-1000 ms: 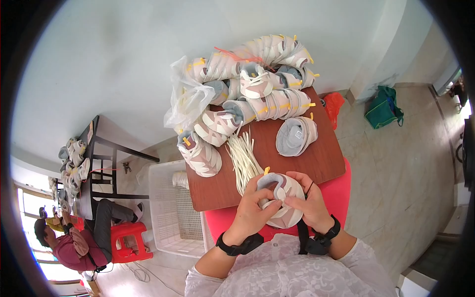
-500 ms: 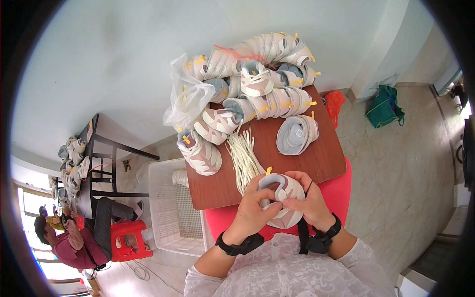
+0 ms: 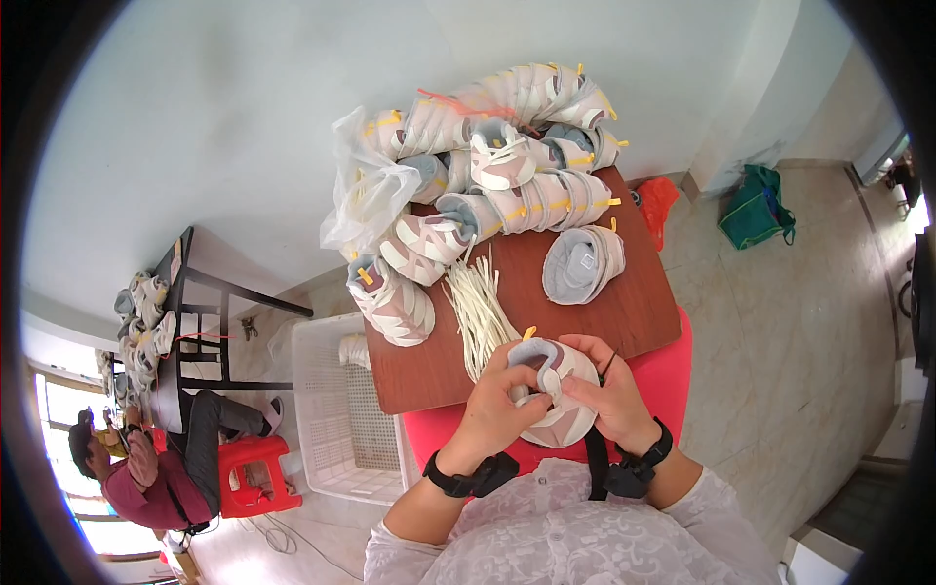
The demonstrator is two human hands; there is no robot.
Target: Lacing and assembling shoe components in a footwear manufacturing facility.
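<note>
A pale pink and white shoe upper point(image 3: 561, 424) with a grey lining and a yellow heel tab is between my hands at the table's near edge. My left hand point(image 3: 499, 402) grips its left side, thumb and fingers at the opening. My right hand point(image 3: 614, 395) grips the right side, thumb at the collar and fingers bent around it. Whether a lace end is pinched there is too small to tell. A bundle of cream laces point(image 3: 478, 317) lies just beyond my left hand. Another shoe upper point(image 3: 583, 268) rests farther off on the right.
More shoe uppers point(image 3: 531, 207) lie in nested rows across the brown table point(image 3: 639, 317), beside a clear plastic bag point(image 3: 366, 205). A white plastic crate point(image 3: 317, 429) stands left. A person point(image 3: 161, 478) sits near a red stool point(image 3: 258, 478). A green bag point(image 3: 756, 214) is on the floor.
The fingers of my left hand have shifted slightly at the shoe's opening, and my right thumb has moved up a little along the collar. The shoe stays in almost the same place.
</note>
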